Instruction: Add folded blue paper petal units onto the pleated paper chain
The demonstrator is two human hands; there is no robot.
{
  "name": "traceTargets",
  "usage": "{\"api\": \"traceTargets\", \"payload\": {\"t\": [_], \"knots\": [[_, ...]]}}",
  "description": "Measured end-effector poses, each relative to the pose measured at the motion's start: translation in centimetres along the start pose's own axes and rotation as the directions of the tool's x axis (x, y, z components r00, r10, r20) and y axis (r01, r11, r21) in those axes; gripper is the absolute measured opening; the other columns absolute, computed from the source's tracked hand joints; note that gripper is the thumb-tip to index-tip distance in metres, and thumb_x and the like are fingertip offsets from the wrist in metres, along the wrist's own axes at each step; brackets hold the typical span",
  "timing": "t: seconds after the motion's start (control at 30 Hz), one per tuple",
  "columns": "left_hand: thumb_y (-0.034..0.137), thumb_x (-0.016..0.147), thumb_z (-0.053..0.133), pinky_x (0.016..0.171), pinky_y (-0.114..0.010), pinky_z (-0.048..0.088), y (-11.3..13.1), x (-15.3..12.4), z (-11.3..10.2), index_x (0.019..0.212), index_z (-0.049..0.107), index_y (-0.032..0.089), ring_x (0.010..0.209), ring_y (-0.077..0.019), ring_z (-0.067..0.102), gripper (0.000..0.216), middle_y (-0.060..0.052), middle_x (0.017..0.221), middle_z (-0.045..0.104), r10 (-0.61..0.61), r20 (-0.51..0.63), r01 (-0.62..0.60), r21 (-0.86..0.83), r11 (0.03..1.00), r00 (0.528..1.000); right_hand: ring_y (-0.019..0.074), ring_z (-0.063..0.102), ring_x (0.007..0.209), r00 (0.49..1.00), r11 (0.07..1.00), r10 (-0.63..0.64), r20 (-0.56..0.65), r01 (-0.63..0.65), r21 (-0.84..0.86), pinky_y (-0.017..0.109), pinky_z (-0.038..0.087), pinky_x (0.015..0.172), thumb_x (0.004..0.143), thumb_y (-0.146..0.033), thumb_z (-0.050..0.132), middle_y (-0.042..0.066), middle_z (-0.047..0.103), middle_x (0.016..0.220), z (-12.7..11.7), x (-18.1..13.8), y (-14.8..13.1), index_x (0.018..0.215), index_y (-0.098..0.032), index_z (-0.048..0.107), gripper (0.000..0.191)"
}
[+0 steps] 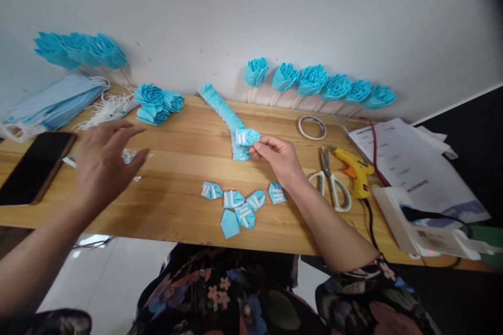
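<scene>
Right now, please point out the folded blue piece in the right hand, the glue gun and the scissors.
Folded blue piece [249, 137], head view: middle of its visible face.
Glue gun [359, 170], head view: its yellow body.
Scissors [327, 171], head view: metal, near the pivot.

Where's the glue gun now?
The yellow glue gun lies on the table at the head view's right, between the white-handled scissors and the printed sheet.

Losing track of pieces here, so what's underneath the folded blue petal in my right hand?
A row of overlapping blue petals on the wooden table runs up to the held petal and shows again on its near side. Whatever lies directly beneath is covered, so I can't tell.
</scene>
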State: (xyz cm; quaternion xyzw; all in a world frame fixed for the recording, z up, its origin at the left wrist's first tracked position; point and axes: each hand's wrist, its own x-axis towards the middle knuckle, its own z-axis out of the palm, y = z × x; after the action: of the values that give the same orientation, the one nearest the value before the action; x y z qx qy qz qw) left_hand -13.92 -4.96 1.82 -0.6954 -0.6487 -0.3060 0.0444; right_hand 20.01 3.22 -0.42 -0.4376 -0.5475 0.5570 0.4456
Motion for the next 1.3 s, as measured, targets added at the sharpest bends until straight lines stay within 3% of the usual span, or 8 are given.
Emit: {"api": "traceTargets", "payload": {"t": [0.1,0.2,0.3,0.5,0.73,0.93,1.17,1.3], "knots": [[0.04,0.086,0.067,0.09,-0.044,0.051,5.0,2.0,2.4,0.113,0.067,0.025,0.103,-0.0263,0.064,0.031,-0.006,0.118,0.068,0.023,0.142,0.032,-0.373,0.927,0.99,0.0124,0.061,0.067,1.0,1.0,-0.001,0.015,0.001,0.001,0.028,0.052,0.071,0.073,-0.044,0.078,0.002,0.074,0.074,0.0,-0.2,0.0,0.074,-0.019,0.069,0.026],[0.041,0.086,0.065,0.079,-0.033,0.053,9.7,3.8,5.3,0.111,0.067,0.019,0.094,-0.0198,0.065,0.033,-0.008,0.109,0.071,0.09,0.468,0.312,-0.708,0.633,0.879,0.0128,0.062,0.068,1.0,1.0,-0.006,0.013,0.006,-0.002,0.028,0.052,0.072,0.073,-0.046,0.077,0.001,0.074,0.075,-0.1,-0.3,-0.1,0.075,-0.02,0.069,0.027],[0.041,0.082,0.07,0.073,-0.028,0.05,12.7,4.8,7.9,0.104,0.066,0.017,0.09,-0.0167,0.064,0.033,-0.008,0.102,0.071,0.128,0.585,0.508,-0.776,0.374,0.801,0.0127,0.061,0.068,1.0,1.0,-0.027,-0.002,0.027,-0.016,0.027,0.051,0.071,0.073,-0.047,0.077,0.0,0.073,0.073,-0.1,-0.3,-0.2,0.075,-0.02,0.07,0.027],[0.036,0.076,0.074,0.067,-0.025,0.046,14.0,5.2,9.9,0.083,0.062,0.015,0.07,-0.0111,0.06,0.025,-0.003,0.081,0.068,0.017,0.659,0.659,-0.752,0.028,0.752,0.0129,0.061,0.07,0.999,1.0,-0.03,-0.02,0.03,0.002,0.026,0.05,0.071,0.076,-0.044,0.076,0.001,0.074,0.077,-0.3,-0.3,-0.1,0.077,-0.02,0.072,0.025],[0.036,0.075,0.074,0.068,-0.026,0.047,13.0,5.4,9.8,0.081,0.065,0.015,0.068,-0.0121,0.06,0.024,-0.001,0.073,0.066,0.01,0.576,0.551,-0.788,0.276,0.818,0.0174,0.067,0.09,0.993,0.999,-0.042,0.107,0.043,-0.006,0.028,0.052,0.078,0.087,-0.046,0.062,0.004,0.076,0.098,-1.6,0.1,-0.5,0.102,-0.022,0.078,0.032],[0.035,0.08,0.069,0.065,-0.025,0.043,13.0,5.0,9.7,0.08,0.064,0.014,0.068,-0.0115,0.058,0.022,-0.001,0.075,0.065,0.1,0.489,0.39,-0.787,0.478,0.866,0.0142,0.063,0.076,0.993,0.976,-0.103,0.05,0.11,-0.19,0.026,0.049,0.073,0.083,-0.044,0.069,0.001,0.073,0.083,-1.4,0.1,-0.8,0.086,-0.02,0.075,0.025],[0.034,0.073,0.076,0.057,-0.023,0.043,13.1,5.2,10.0,0.106,0.055,0.017,0.059,-0.0106,0.056,0.043,0.004,0.068,0.061,0.03,0.499,0.464,-0.826,0.321,0.866,0.0128,0.06,0.071,0.992,0.978,-0.123,-0.022,0.118,-0.175,0.026,0.049,0.072,0.081,-0.041,0.069,-0.001,0.069,0.076,-0.8,0.0,-0.3,0.082,-0.02,0.071,0.022],[0.04,0.073,0.075,0.056,-0.023,0.041,13.0,5.2,9.8,0.09,0.063,0.015,0.058,-0.0102,0.053,0.032,0.002,0.065,0.06,0.043,0.58,0.534,-0.773,0.342,0.813,0.0128,0.06,0.07,0.997,0.992,-0.079,-0.018,0.077,-0.098,0.026,0.05,0.071,0.078,-0.041,0.072,-0.001,0.068,0.074,-0.4,-0.1,-0.3,0.083,-0.02,0.071,0.022]]}}
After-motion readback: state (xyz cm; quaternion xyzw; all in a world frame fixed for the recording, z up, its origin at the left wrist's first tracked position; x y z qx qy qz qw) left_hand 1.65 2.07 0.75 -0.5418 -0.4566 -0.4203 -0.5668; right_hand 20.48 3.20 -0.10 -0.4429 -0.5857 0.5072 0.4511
